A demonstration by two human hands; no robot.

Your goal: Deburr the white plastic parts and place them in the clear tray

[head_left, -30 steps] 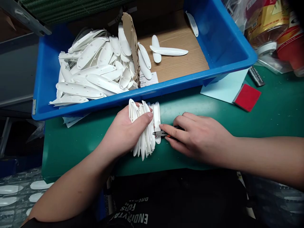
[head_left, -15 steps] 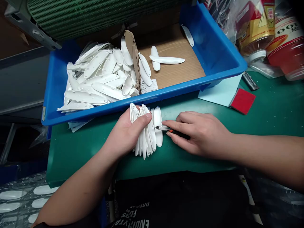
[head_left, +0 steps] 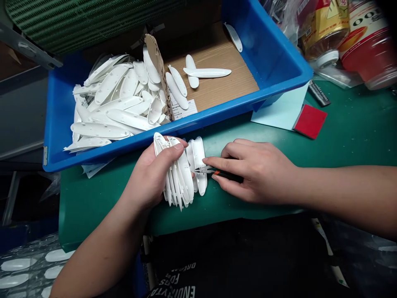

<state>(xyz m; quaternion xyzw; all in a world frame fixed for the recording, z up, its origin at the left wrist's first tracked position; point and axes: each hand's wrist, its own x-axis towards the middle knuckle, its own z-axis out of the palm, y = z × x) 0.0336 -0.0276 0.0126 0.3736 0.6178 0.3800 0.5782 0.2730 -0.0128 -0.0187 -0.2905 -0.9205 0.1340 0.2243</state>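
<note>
My left hand (head_left: 151, 176) is closed around a stack of white oval plastic parts (head_left: 180, 174) standing on edge on the green mat (head_left: 99, 190). My right hand (head_left: 254, 171) grips small cutters (head_left: 214, 171) with an orange mark, their tip touching the rightmost part of the stack. Behind the stack, a blue bin (head_left: 279, 49) holds a heap of the same white parts (head_left: 114, 103) on its left side, a cardboard divider (head_left: 158, 70) and a few loose parts on its cardboard floor.
A red pad (head_left: 310, 121) and a pale sheet (head_left: 276, 111) lie on the mat right of the bin. Bottles and a red container (head_left: 369, 37) crowd the far right corner. More white parts in bubble wrap (head_left: 18, 265) sit at the lower left.
The view shifted slightly. The stack in my left hand has parted from the rightmost pieces, and the cutters' tip stays at those pieces.
</note>
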